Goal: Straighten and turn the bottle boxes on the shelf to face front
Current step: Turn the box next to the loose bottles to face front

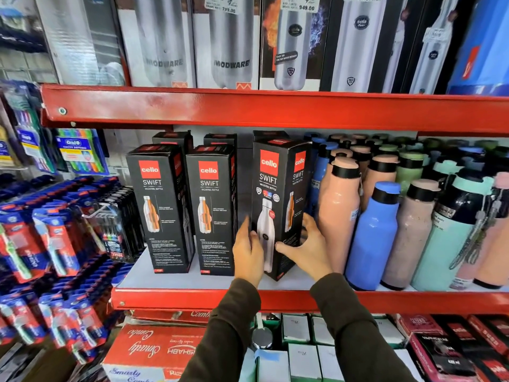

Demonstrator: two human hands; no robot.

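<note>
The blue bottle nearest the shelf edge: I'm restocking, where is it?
In the head view, blue bottle stands right of centre, between a peach bottle and a mauve bottle.

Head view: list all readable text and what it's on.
"cello SWIFT": three black bottle boxes on the middle shelf.
"MODWARE": two silver-bottle boxes on the top shelf.
"799.00": white price sticker.
"949.00": white price sticker.
"cello": round badge on steel-bottle box.
"Oral-B": hanging toothbrush pack.
Fine print on boxes: too small to read.
</note>
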